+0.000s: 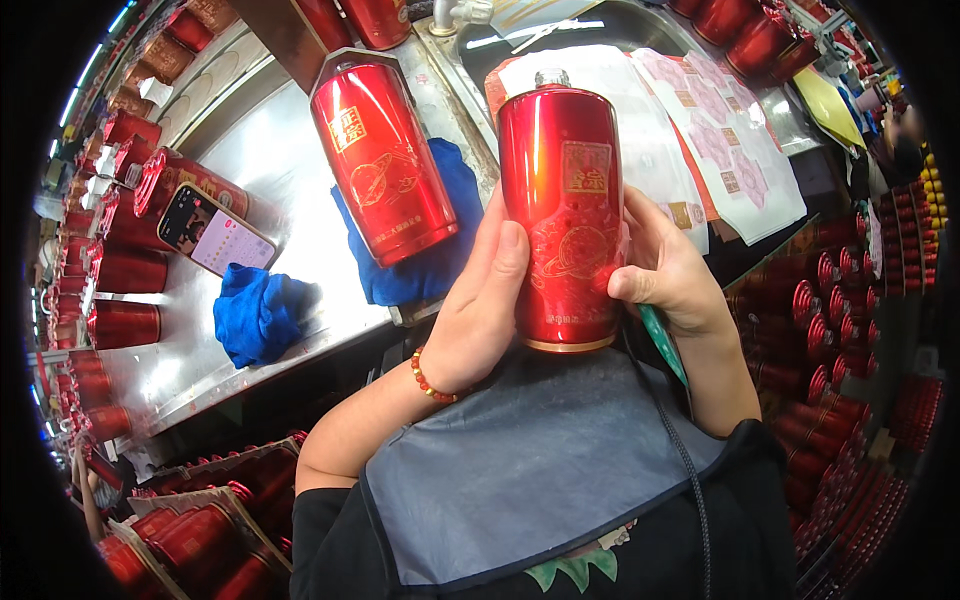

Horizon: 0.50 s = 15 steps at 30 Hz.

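Observation:
A glossy red bottle [565, 225] with gold line decoration and a clear neck stands upright between my two hands, in front of my apron. My left hand [487, 290] grips its left side, thumb along the front. My right hand [672, 262] holds the right side, its thumb near the lower front, with a red tip at the thumb. A green strip [660, 343] hangs below the right hand. To the left, a second red bottle [383, 165] of like decoration lies tilted on a blue cloth [405, 285].
A phone [216, 230] leans against red bottles on the metal table [330, 345], near a crumpled blue cloth [258, 315]. Printed sheets [735, 150] lie over the sink at the back right. Rows of red bottles [820, 330] crowd the right; boxed ones [195, 530] stand lower left.

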{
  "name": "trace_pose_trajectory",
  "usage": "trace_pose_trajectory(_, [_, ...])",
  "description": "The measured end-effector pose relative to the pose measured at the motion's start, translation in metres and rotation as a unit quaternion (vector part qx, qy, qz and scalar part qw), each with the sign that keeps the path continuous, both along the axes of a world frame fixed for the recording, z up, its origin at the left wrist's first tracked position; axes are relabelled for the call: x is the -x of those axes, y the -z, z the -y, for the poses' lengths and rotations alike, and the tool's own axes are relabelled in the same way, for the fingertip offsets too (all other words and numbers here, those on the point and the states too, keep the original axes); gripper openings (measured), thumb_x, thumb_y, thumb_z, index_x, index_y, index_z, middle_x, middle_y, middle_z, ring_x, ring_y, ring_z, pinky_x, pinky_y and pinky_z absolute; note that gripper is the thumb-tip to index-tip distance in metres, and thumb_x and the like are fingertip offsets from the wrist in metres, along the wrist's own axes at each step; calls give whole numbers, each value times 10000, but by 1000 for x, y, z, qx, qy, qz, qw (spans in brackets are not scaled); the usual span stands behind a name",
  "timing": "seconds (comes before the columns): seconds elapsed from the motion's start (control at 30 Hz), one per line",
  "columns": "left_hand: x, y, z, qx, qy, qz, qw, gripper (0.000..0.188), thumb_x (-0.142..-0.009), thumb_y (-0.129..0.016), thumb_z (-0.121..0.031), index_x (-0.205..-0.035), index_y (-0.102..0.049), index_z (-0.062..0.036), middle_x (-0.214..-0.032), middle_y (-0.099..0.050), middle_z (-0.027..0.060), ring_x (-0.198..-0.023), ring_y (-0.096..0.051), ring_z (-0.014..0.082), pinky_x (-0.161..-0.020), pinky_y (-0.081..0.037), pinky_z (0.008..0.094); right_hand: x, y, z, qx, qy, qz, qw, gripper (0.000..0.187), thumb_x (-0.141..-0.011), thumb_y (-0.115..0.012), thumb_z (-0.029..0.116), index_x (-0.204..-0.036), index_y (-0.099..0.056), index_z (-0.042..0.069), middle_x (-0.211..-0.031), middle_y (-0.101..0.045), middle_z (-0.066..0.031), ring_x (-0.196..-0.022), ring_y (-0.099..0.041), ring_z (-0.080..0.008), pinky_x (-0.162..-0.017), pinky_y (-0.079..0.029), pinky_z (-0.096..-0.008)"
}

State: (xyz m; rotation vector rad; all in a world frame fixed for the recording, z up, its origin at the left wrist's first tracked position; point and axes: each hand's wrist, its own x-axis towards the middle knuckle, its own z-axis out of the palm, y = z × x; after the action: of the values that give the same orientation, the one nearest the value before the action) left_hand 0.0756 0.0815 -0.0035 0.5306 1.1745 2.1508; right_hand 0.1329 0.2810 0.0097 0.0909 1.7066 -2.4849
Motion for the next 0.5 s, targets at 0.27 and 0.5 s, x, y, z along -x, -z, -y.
trace_pose_trajectory(0.27, [-3,-6,2,3,0,47,999,614,-1100,-456,-264,-1594,-180,-26,-1521,-420,125,-1390,-438,201,-1168,-354,372,1,-17,-3,-26,0,78,997,955,-844,-848,413,-1563,-345,35,-1340,-549,-105,-955,-549,-93,-766,-468,-232])
trace_pose_trajectory(0.5, [-5,-11,0,2,-12,59,998,685,-1048,-538,-171,-1603,-159,-40,-1532,-416,134,-1409,-428,214,-1170,-359,391,2,-18,-1,5,3,61,998,854,-879,-831,285,-1555,-369,42,-1314,-571,-85,-930,-549,-77,-748,-461,-220])
